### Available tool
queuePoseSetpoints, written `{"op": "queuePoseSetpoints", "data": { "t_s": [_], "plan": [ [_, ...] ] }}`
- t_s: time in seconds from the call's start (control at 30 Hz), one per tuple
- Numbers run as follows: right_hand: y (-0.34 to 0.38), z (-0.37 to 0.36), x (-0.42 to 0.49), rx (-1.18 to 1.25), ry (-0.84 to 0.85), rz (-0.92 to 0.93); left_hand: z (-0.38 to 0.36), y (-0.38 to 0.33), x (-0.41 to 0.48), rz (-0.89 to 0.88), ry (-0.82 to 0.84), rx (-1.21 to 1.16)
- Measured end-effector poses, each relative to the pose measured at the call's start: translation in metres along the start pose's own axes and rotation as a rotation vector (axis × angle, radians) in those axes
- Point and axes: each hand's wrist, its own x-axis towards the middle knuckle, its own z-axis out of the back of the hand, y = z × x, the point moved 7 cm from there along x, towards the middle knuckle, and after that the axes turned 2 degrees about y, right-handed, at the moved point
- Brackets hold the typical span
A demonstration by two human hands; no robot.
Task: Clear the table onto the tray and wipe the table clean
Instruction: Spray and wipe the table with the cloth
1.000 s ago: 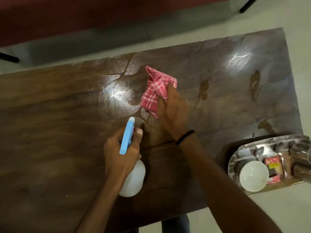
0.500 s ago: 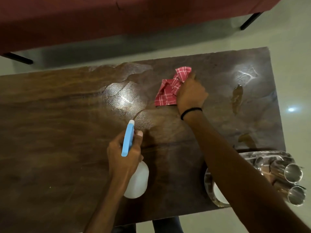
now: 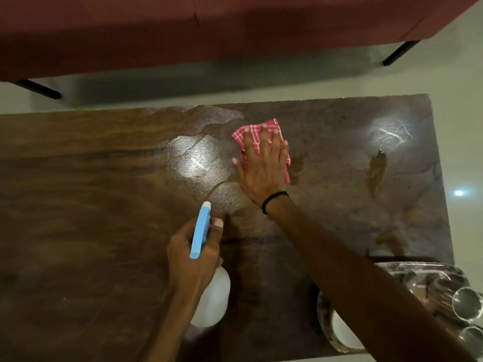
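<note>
R hand (image 3: pixel 264 168) flattened, fingers (image 3: pixel 264 137) spread on 1 cloth (image 3: pixel 239 137); L hand (image 3: pixel 190 259) grips 1 bottle (image 3: pixel 213 299).

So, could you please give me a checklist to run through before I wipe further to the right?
1. Cloth flat under right grip: ok.
2. Left grip holds bottle, off the wiping path: ok.
3. Table right of cloth free of objects: ok.
4. Brown spill wiped: not ok.
5. Whole table cleared onto tray: cannot tell, left end out of view.
</note>
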Motion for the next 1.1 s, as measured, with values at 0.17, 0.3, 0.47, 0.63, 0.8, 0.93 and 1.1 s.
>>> {"op": "queuePoseSetpoints", "data": {
  "t_s": [0.17, 0.3, 0.47, 0.63, 0.8, 0.93, 1.1],
  "plan": [
    [-0.071, -0.001, -0.005, 0.051, -0.03, -0.266, -0.018, -0.002, 0.025, 0.068, 0.073, -0.026],
    [-0.106, -0.002, -0.057, 0.062, -0.078, -0.354, -0.041, -0.01, 0.043, 0.093, 0.155, 0.033],
    [-0.106, -0.004, -0.061, 0.049, -0.084, -0.383, -0.051, -0.011, 0.047, 0.082, 0.137, 0.13],
    [-0.1, -0.002, -0.064, 0.079, -0.117, -0.376, -0.043, 0.002, 0.039, 0.079, 0.101, 0.142],
    [-0.039, 0.001, -0.029, 0.172, -0.155, -0.104, -0.033, 0.02, 0.037, 0.134, 0.015, 0.079],
    [0.057, -0.008, 0.018, -0.018, -0.031, 0.524, -0.027, 0.024, 0.042, 0.151, -0.03, 0.047],
    [0.004, 0.019, 0.071, 0.085, -0.146, -0.034, -0.014, 0.018, 0.051, 0.123, -0.041, 0.023]
  ]
}}
